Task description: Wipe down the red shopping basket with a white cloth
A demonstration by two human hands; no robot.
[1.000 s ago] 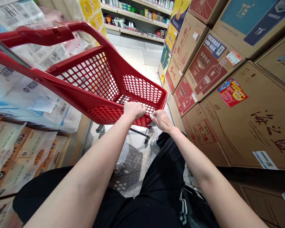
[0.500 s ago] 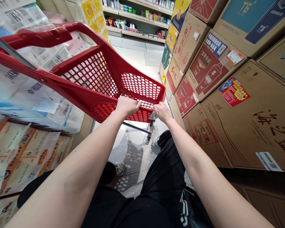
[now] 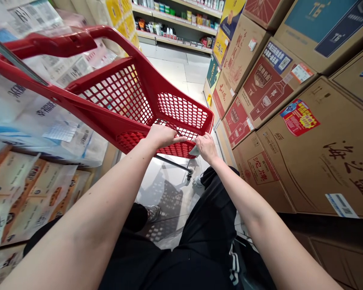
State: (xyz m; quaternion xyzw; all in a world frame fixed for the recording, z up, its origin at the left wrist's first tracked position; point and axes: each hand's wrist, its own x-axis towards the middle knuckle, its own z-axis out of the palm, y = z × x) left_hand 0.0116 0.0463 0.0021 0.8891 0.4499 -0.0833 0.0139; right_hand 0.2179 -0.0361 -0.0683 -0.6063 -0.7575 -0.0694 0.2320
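A red plastic shopping cart (image 3: 181, 90) stands at an angle before me, its basket walls pierced like a lattice. My left hand (image 3: 165, 137) is closed over the rim of the near basket wall, thumb stretched along the edge. Just right of it, at the rim's corner, my right hand (image 3: 205, 146) presses a small pale cloth (image 3: 195, 150) against the red plastic. Most of the cloth is hidden under the fingers, so I cannot tell whether it is fabric or tissue. No goods show in the visible part of the basket.
Stacked cardboard cartons (image 3: 317, 141) wall the right side. Plastic-wrapped packs (image 3: 45, 108) and flat boxed goods (image 3: 24, 193) crowd the left. Shelves of bottles and tubes (image 3: 175, 24) stand across the tiled floor (image 3: 166, 66). My legs and shoes are close below the cart, near its caster (image 3: 189, 174).
My right hand has slid slightly left along the rim with the cloth, closer to my left hand. My left thumb reaches further out. The cart sits slightly further right in view.
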